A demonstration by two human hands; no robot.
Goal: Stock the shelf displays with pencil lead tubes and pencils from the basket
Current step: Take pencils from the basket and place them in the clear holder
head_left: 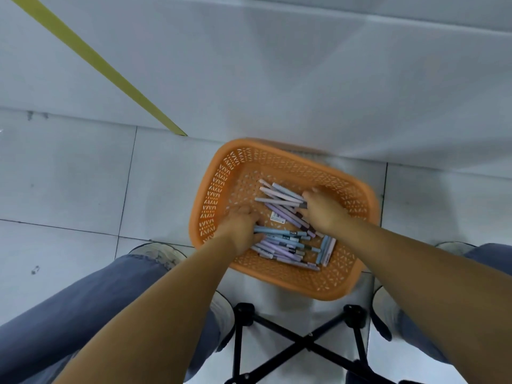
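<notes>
The pencils [285, 241] are heaped in the orange basket [212, 189], which is set on the tiled floor [69, 176]. The nearer heap's ends are gripped by the curled fingers of the left hand [241, 231]; the farther heap is covered by the right hand [324, 209] (fingers blurred, so their hold cannot be told).

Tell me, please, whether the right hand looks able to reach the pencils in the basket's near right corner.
Probably yes: the right hand is inside the basket, and those pencils lie uncovered close beside it.
</notes>
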